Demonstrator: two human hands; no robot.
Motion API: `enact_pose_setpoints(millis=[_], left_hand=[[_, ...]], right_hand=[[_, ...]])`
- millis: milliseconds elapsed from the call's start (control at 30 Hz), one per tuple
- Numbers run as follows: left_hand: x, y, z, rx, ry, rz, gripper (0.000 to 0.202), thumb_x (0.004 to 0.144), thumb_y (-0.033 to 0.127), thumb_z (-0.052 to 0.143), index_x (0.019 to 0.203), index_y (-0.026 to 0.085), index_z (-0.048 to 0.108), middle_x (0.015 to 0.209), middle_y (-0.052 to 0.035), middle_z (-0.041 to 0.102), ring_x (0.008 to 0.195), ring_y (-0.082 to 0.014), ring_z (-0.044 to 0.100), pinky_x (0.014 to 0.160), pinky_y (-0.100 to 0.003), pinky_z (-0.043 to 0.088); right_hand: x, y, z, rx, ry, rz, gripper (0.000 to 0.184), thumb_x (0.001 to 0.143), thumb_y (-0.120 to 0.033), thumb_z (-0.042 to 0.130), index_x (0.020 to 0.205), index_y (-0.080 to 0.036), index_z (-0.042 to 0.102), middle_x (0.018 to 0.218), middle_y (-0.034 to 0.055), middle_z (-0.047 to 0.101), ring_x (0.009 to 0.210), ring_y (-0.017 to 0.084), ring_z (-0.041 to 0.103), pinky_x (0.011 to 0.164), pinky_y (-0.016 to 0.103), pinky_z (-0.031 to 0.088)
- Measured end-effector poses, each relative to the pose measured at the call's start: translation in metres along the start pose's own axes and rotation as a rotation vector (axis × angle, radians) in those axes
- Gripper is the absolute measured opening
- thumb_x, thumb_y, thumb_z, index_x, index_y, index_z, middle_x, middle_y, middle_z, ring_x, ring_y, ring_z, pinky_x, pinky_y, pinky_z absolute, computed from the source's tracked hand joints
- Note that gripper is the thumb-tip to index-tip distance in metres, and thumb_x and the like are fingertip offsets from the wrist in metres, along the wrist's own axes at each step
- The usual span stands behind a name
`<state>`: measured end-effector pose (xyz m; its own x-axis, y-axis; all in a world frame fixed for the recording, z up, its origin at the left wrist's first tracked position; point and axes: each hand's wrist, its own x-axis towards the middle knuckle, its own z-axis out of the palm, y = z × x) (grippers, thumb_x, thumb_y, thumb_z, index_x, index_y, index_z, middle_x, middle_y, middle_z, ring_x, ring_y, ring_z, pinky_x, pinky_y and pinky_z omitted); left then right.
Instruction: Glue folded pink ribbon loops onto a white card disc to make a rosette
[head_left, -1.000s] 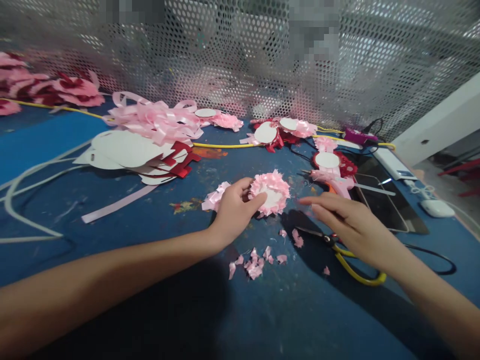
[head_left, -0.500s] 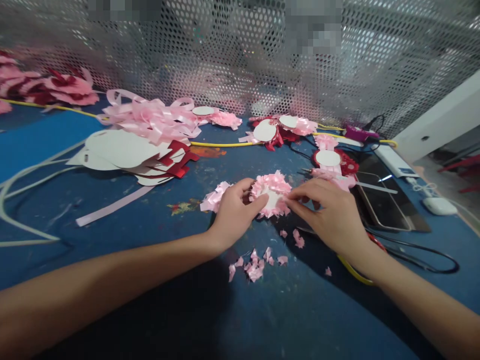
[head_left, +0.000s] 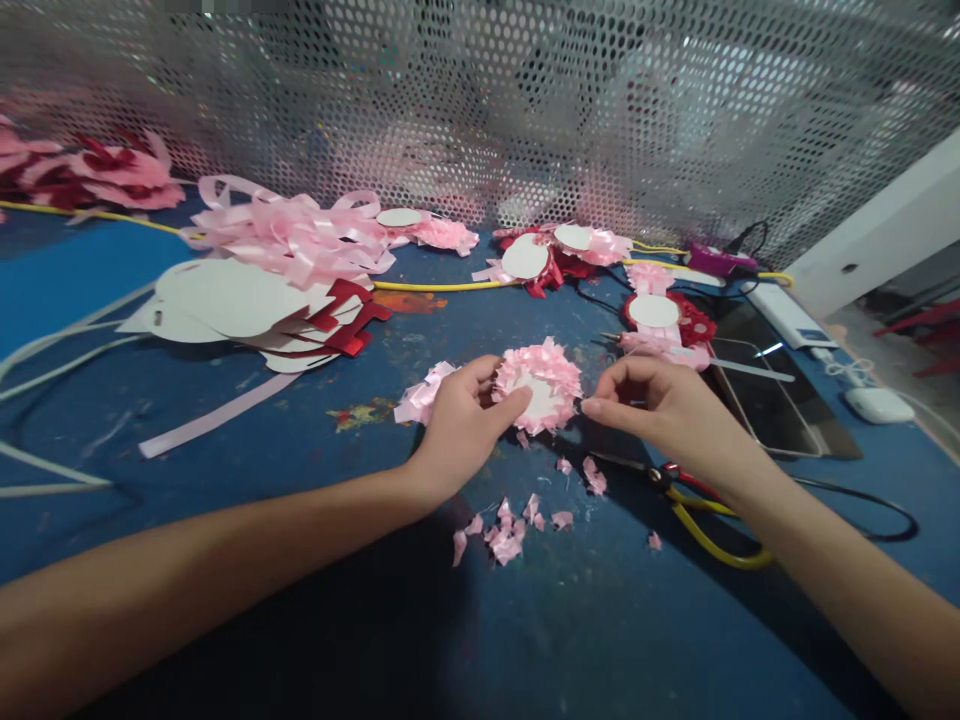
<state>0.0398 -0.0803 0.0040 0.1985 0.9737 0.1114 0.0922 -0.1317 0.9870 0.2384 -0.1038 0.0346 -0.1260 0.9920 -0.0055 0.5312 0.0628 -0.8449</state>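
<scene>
A pink ruffled ribbon rosette with a white centre (head_left: 551, 400) is pinched in my left hand (head_left: 469, 425), the thumb lying across its white middle. My right hand (head_left: 652, 405) is just right of the rosette's edge, thumb and forefinger pressed together. A tiny dark spot shows at those fingertips, too small to name. Beside my left hand lies a pink ribbon piece (head_left: 421, 393), partly covered by the fingers. Small torn-looking pink scraps (head_left: 506, 535) are scattered on the blue table below. Scissors with yellow and red handles (head_left: 724, 555) rest under my right forearm.
White tag-shaped cards (head_left: 232, 300) with red ends are stacked at the left, in front of heaped pink ribbon loops (head_left: 292, 235). Finished-looking rosettes with white discs (head_left: 526, 258) lie toward the perforated metal screen (head_left: 450, 110). A dark phone-like slab (head_left: 780, 400) and white charger (head_left: 879, 405) sit right.
My right hand has drawn slightly right, away from the rosette's edge. A pink scrap now shows just below the rosette. More of the scissors has come into view.
</scene>
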Motion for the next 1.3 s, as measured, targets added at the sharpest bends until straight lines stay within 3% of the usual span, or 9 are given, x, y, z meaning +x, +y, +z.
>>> enact_pose_setpoints(millis=[167, 300, 400, 500, 633, 767, 1000, 1133, 1300], left_hand=[[0.0, -0.001, 0.0, -0.054, 0.022, -0.037, 0.011, 0.072, 0.024, 0.064, 0.076, 0.016, 0.057, 0.068, 0.0022, 0.054, 0.06, -0.0101, 0.048, 0.055, -0.021, 0.04], [0.0, -0.001, 0.0, -0.07, 0.039, -0.038, 0.013, 0.072, 0.025, 0.064, 0.077, 0.015, 0.059, 0.07, 0.0012, 0.057, 0.063, -0.0106, 0.05, 0.058, -0.021, 0.042], [0.001, -0.001, 0.0, -0.086, 0.037, -0.038, 0.014, 0.072, 0.024, 0.065, 0.08, 0.014, 0.06, 0.074, 0.0002, 0.059, 0.065, -0.0108, 0.052, 0.06, -0.021, 0.043], [0.001, -0.001, 0.0, -0.098, 0.037, -0.032, 0.014, 0.072, 0.024, 0.064, 0.081, 0.014, 0.061, 0.077, -0.0005, 0.06, 0.067, -0.0111, 0.053, 0.061, -0.022, 0.044], [0.001, -0.003, 0.0, -0.073, 0.056, -0.02, 0.012, 0.072, 0.024, 0.064, 0.077, 0.015, 0.058, 0.071, 0.0014, 0.056, 0.063, -0.0103, 0.049, 0.059, -0.021, 0.041], [0.001, -0.003, 0.0, -0.047, 0.054, -0.015, 0.013, 0.074, 0.023, 0.063, 0.071, 0.016, 0.053, 0.064, 0.0037, 0.049, 0.058, -0.0094, 0.045, 0.055, -0.021, 0.038], [-0.002, 0.001, 0.002, 0.044, 0.038, 0.056, 0.027, 0.074, 0.021, 0.063, 0.061, 0.02, 0.039, 0.058, 0.0066, 0.033, 0.05, -0.0078, 0.032, 0.048, -0.021, 0.031], [-0.003, 0.0, 0.002, 0.062, 0.025, 0.066, 0.028, 0.075, 0.021, 0.063, 0.061, 0.02, 0.038, 0.058, 0.0066, 0.031, 0.05, -0.0077, 0.03, 0.047, -0.021, 0.03], [-0.004, 0.001, 0.002, 0.046, 0.0, 0.083, 0.026, 0.074, 0.02, 0.064, 0.062, 0.019, 0.041, 0.058, 0.0067, 0.035, 0.051, -0.0073, 0.031, 0.047, -0.02, 0.031]], right_hand=[[-0.003, 0.003, 0.005, 0.021, -0.134, 0.092, 0.023, 0.086, -0.034, 0.057, 0.101, -0.018, 0.06, 0.067, 0.0009, 0.064, 0.049, 0.011, 0.055, 0.04, 0.022, 0.043], [-0.003, 0.003, 0.011, -0.12, -0.257, -0.033, 0.012, 0.089, -0.027, 0.052, 0.091, -0.018, 0.059, 0.062, -0.001, 0.063, 0.047, 0.011, 0.055, 0.041, 0.022, 0.042], [-0.003, 0.006, 0.017, -0.283, -0.178, -0.163, 0.004, 0.084, -0.022, 0.06, 0.083, -0.018, 0.061, 0.08, 0.0035, 0.063, 0.067, 0.015, 0.06, 0.06, 0.028, 0.049], [-0.004, 0.012, 0.022, -0.403, -0.11, -0.268, 0.009, 0.085, -0.017, 0.055, 0.083, -0.018, 0.064, 0.091, 0.0075, 0.061, 0.082, 0.019, 0.059, 0.075, 0.034, 0.047], [-0.009, 0.01, 0.018, -0.459, -0.047, -0.325, 0.013, 0.087, -0.018, 0.054, 0.078, -0.019, 0.064, 0.076, 0.0035, 0.061, 0.069, 0.016, 0.058, 0.065, 0.03, 0.045], [-0.015, -0.006, 0.013, -0.386, 0.093, -0.327, 0.01, 0.086, -0.024, 0.059, 0.078, -0.021, 0.064, 0.074, 0.0007, 0.065, 0.06, 0.012, 0.054, 0.057, 0.026, 0.043], [-0.011, -0.013, 0.022, -0.359, 0.247, -0.319, 0.009, 0.085, -0.025, 0.06, 0.078, -0.021, 0.065, 0.073, 0.0005, 0.065, 0.062, 0.013, 0.054, 0.057, 0.027, 0.041], [-0.01, -0.006, 0.023, -0.383, 0.268, -0.339, 0.008, 0.085, -0.023, 0.059, 0.082, -0.021, 0.066, 0.076, 0.0006, 0.066, 0.066, 0.013, 0.054, 0.058, 0.027, 0.04], [-0.009, -0.007, 0.023, -0.366, 0.343, -0.276, 0.007, 0.077, -0.019, 0.064, 0.071, -0.02, 0.06, 0.069, -0.0015, 0.061, 0.059, 0.011, 0.049, 0.056, 0.026, 0.04]])
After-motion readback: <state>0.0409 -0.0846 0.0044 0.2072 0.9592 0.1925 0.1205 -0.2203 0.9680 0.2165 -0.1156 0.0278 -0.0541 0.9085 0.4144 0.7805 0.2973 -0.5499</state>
